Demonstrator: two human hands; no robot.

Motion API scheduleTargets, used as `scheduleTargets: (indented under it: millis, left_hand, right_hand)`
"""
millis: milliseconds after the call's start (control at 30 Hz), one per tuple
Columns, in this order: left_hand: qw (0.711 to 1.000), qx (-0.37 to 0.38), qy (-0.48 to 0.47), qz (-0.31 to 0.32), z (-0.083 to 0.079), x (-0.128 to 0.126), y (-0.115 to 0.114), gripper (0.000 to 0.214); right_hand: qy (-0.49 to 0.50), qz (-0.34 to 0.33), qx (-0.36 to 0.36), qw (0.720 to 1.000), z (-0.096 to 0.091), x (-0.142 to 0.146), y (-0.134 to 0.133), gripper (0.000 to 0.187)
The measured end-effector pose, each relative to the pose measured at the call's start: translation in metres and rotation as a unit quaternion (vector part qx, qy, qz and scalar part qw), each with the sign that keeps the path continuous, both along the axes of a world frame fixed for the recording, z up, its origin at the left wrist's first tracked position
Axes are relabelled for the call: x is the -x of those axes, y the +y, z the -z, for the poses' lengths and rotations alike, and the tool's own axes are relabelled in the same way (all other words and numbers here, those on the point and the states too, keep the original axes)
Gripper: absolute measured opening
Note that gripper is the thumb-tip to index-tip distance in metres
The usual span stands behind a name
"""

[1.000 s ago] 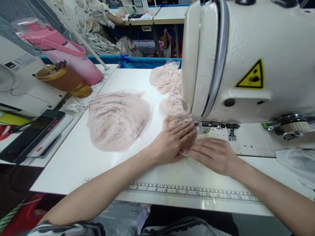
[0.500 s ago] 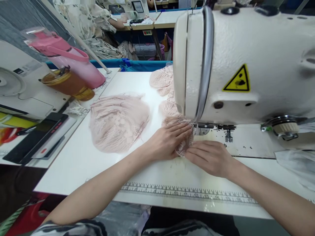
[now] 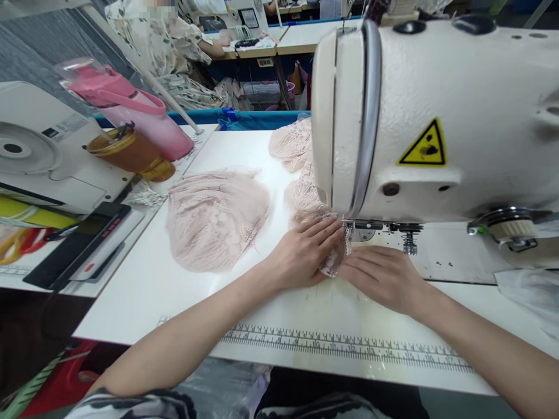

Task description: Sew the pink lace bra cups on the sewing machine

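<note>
A small piece of pale pink lace point(image 3: 332, 263) lies under the presser foot point(image 3: 358, 228) of a white sewing machine point(image 3: 437, 116). My left hand point(image 3: 305, 250) rests flat on the lace, fingers stretched toward the needle. My right hand point(image 3: 382, 273) lies flat beside it on the right, fingers together and pointing left, pressing the lace edge. More lace point(image 3: 305, 195) trails away behind the machine head.
A pile of pink lace pieces point(image 3: 216, 218) sits left on the white table point(image 3: 244, 145), with another bunch point(image 3: 292, 142) farther back. A pink bottle point(image 3: 131, 110), a brown cup point(image 3: 131, 154) and a control panel point(image 3: 82, 241) stand left. A printed ruler point(image 3: 349, 346) runs along the front edge. Another person point(image 3: 174, 41) sits beyond.
Both hands stay pressed on the lace at the needle; only the camera view has shifted slightly.
</note>
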State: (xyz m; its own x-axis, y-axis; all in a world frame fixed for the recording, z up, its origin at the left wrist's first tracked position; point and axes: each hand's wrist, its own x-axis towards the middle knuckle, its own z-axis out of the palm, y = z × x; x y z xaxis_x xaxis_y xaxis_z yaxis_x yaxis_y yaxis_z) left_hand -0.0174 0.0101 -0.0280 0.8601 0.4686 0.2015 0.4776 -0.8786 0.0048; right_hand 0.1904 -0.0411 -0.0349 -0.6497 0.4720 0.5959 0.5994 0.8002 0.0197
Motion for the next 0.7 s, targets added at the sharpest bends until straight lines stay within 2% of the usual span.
scheduleTargets:
  millis: [133,267,567,700]
  left_hand:
    - [1.000,-0.013,-0.003,-0.011,0.000,-0.002,-0.003,0.057]
    - [0.999,-0.022,-0.002,-0.024,0.000,-0.005,-0.006,0.055]
    - [0.998,-0.042,0.005,-0.047,0.001,-0.008,-0.010,0.052]
    - [0.998,-0.047,-0.001,-0.046,0.002,-0.008,-0.011,0.052]
  right_hand:
    - [-0.014,0.034,0.050,0.998,0.003,-0.003,-0.002,0.025]
    - [-0.020,0.044,0.064,0.997,0.006,-0.006,-0.002,0.026]
    - [-0.065,0.076,-0.016,0.995,0.003,-0.012,0.003,0.025]
    - [-0.079,0.088,-0.029,0.993,0.001,-0.014,0.004,0.025]
